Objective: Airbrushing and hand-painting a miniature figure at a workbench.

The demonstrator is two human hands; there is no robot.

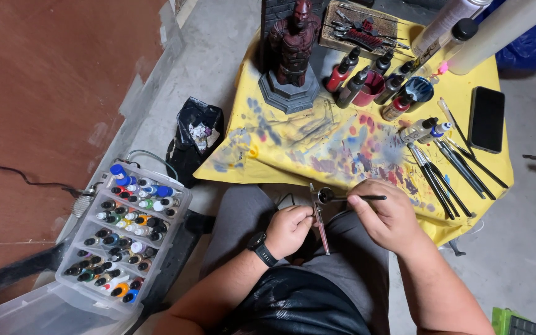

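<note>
A paint-smeared yellow cloth [293, 155] covers the table, with a dark red figure statue on a grey base [291, 56] standing at its far edge. Left of the person's lap sits a clear plastic case of small paint bottles [125, 236]. The left hand [288, 229] is clenched around a slim metal airbrush [321, 217] held above the lap. The right hand [387, 214] pinches a thin black brush [361, 198], its tip apparently inside the airbrush cup.

The top edge cuts off the tall white tubes [497, 28] and the figure's head [302, 7]. The clear organiser's lid [26, 313] runs off bottom left. The bottle caps [125, 229] perhaps carry marks, too small to tell.
</note>
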